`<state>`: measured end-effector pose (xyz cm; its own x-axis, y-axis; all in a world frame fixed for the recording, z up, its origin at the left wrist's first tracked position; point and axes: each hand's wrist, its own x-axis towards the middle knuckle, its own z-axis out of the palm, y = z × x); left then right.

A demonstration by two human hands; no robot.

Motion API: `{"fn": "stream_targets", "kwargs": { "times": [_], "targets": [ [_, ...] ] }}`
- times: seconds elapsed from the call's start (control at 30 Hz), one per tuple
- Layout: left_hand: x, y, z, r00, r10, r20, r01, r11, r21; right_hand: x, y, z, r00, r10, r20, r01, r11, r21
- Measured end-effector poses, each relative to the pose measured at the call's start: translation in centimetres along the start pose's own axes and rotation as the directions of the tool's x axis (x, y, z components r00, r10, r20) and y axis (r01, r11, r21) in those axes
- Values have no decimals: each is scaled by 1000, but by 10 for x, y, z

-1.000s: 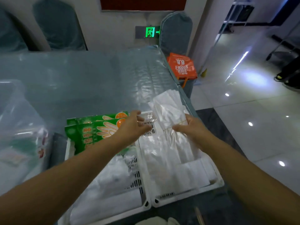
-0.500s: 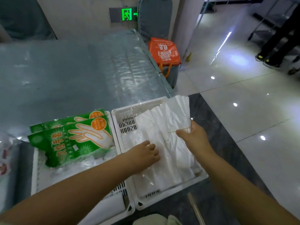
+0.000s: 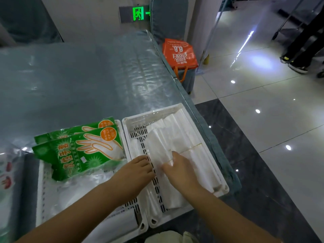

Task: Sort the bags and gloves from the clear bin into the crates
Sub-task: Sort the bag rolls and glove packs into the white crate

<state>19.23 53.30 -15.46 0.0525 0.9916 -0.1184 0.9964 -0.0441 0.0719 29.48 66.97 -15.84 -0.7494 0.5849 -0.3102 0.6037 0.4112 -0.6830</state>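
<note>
Two white slotted crates stand side by side at the table's near edge. The right crate (image 3: 177,109) holds several bundles of white plastic bags (image 3: 178,135). My right hand (image 3: 180,171) rests on one bundle (image 3: 158,148) in the crate's middle, thumb and fingers pinching its banded edge. My left hand (image 3: 135,171) lies flat beside it, fingers on the crate's slotted floor. The left crate (image 3: 39,195) holds green glove packs (image 3: 77,153) printed with a white hand, lying over clear bags. The clear bin (image 3: 7,172) shows only as a sliver at the far left.
The table (image 3: 78,81) has a shiny blue-grey plastic cover. An orange tote bag (image 3: 178,53) hangs on a chair off the table's right edge. A polished tile floor lies to the right, and a person's legs (image 3: 301,50) stand far right.
My right hand has lowered the white bag bundle from above the right crate down into it. My left hand moved from the crate's back edge onto its floor beside the bundle.
</note>
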Motion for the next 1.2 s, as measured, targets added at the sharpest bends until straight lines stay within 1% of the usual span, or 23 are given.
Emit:
{"fn": "stream_targets", "kwargs": {
  "times": [0.13,0.23,0.33,0.43,0.53,0.67,0.8,0.87,0.97,1.0,1.07,1.13,1.2],
  "targets": [
    [-6,-2,8,1000,-21,-19,21,1000,4,-5,-1,23,995,5,100,8,992,-127],
    [-7,-1,10,999,-36,-22,36,999,-19,-8,1,23,997,2,79,10,989,-150],
    [-5,1,10,995,-82,-49,81,996,-28,-10,5,16,999,-1,52,8,989,-146],
    [-1,5,11,989,-117,-93,112,992,-63,-7,9,10,995,21,96,-10,994,-111],
    [4,6,9,991,-103,-85,102,995,-17,-3,10,4,990,74,119,-72,997,-21],
    [10,8,11,994,-73,-81,76,996,37,-1,13,2,991,79,111,-75,997,-36],
    [15,11,9,996,-64,-69,69,994,87,2,16,-5,1000,23,14,-21,991,-131],
    [17,13,11,996,-91,-22,92,992,85,3,18,-9,999,-1,48,10,979,-202],
    [16,14,26,993,-106,44,106,994,4,2,20,-10,993,-36,115,78,918,-389],
    [16,13,28,992,-109,61,111,994,-16,1,21,-11,994,-56,98,95,888,-451],
    [17,15,29,991,-111,75,115,992,-57,-2,26,-14,994,-114,-1,95,829,-551],
    [21,17,27,991,-121,52,125,988,-90,-4,30,-17,985,-140,-101,49,788,-614],
    [26,20,25,991,-135,21,136,987,-89,-6,32,-17,982,-130,-138,8,754,-657]
  ]
}}
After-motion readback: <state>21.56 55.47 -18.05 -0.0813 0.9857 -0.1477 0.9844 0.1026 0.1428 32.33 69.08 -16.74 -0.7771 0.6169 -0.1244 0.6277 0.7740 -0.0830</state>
